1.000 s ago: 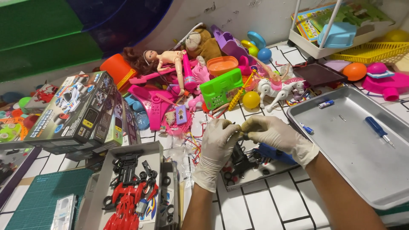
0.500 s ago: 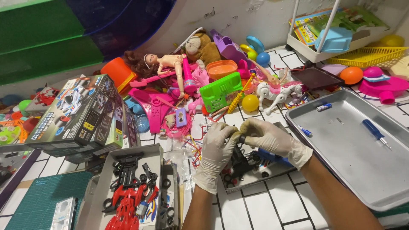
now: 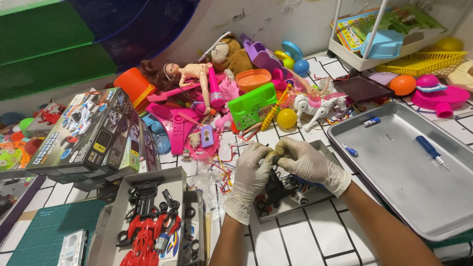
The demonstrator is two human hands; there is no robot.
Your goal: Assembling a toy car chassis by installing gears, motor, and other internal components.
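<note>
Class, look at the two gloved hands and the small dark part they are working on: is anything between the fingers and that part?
Nothing visible. The left hand and right hand both pinch the small dark part directly, above the small tray of black pieces.

White tiled floor (blk grout)

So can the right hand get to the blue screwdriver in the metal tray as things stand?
Probably yes. The blue screwdriver lies alone on the open floor of the metal tray, just right of the right hand, with nothing over it. That hand is pinching a small dark part with the left hand, so it must let go first.
</note>
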